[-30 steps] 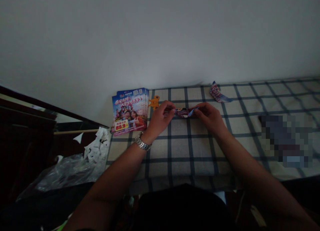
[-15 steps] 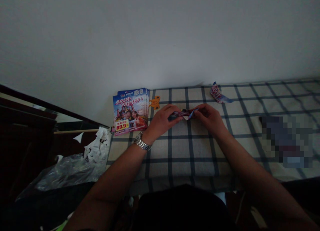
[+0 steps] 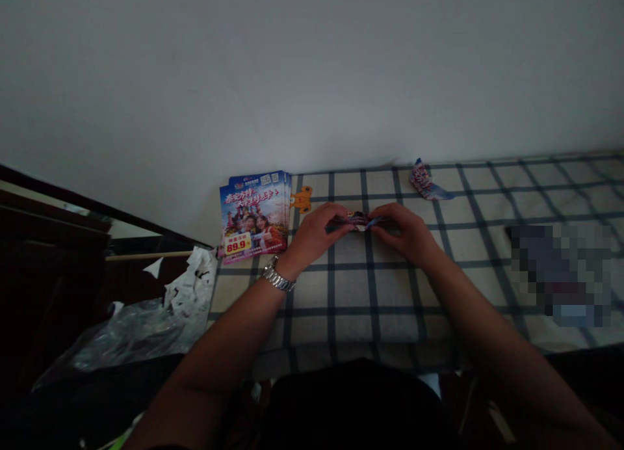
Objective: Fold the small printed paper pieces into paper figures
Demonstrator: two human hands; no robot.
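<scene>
A narrow folded strip of printed flyer paper is pinched between both my hands, low over the checked cloth. My left hand, with a metal watch on the wrist, grips the strip's left end with closed fingers. Closed fingers of my right hand grip its right end. The two hands sit close together, nearly touching. Most of the strip is hidden by my fingers.
A stack of colourful flyers lies at the cloth's far left, with a small orange figure beside it. Another folded paper piece rests near the wall. Crumpled plastic and white paper scraps lie off the left edge. A blurred patch sits at right.
My hands have drawn closer together and lowered a little toward the cloth. The strip between them now looks shorter and more folded.
</scene>
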